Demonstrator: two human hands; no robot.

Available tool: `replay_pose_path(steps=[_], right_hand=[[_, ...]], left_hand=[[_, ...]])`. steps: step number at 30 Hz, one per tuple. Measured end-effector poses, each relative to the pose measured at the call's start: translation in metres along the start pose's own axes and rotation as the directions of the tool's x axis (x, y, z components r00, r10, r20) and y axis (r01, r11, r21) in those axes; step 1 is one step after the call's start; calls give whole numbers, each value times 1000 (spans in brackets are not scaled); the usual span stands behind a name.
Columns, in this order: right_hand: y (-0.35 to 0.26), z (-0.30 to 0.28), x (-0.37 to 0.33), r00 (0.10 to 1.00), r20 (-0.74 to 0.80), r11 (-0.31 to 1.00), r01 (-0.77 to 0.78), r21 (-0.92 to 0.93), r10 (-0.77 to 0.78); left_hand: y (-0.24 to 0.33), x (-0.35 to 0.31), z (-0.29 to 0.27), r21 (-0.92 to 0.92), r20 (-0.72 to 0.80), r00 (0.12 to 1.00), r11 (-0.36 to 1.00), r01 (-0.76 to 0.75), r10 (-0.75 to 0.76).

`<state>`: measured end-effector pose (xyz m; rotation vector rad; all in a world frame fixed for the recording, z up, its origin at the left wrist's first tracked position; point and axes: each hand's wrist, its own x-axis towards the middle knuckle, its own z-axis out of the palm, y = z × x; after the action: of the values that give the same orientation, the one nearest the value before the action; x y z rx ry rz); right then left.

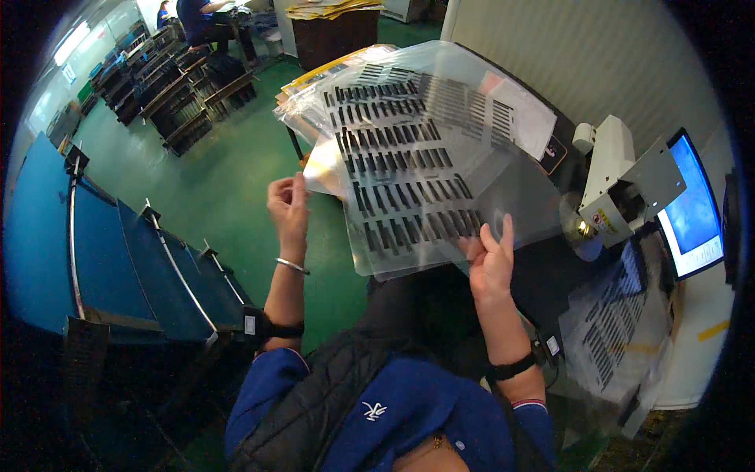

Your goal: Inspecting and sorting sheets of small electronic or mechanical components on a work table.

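Observation:
A large clear plastic sheet with rows of short black strips [393, 161] spreads in front of me, tilted, its near edge above my lap. My right hand [491, 263] grips its near right corner, fingers pointing up and slightly blurred. Beyond the sheet's left edge, my left hand [289, 208] is closed in a pinch. Its fingertips are beside a pale sheet corner [324, 167]; whether they hold a film edge I cannot make out. More clear film overlaps the striped sheet on the right, and the layers are hard to tell apart.
To the right stand a white bench device [612, 169] and a lit monitor [692, 208]. Another striped clear sheet [609, 330] hangs at lower right. Blue panels with metal rods [118, 252] flank my left. Dark racks [189, 110] and a seated person [211, 27] are farther off.

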<state>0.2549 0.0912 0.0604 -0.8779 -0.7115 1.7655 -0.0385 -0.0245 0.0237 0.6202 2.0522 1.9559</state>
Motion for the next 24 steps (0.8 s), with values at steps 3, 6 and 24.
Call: replay_pose_path(steps=[3,6,24], right_hand=[[-7,-4,-4,999,28,992,19,125,-23],[-16,-11,-5,996,67,995,54,78,-59],[-51,-45,-10,980,195,994,53,-92,-35]], left_hand=[[-56,37,-5,164,-266,939,970,-180,219],[-50,36,3,9,-106,993,998,-59,60],[19,11,25,-712,273,962,669,214,-17]])
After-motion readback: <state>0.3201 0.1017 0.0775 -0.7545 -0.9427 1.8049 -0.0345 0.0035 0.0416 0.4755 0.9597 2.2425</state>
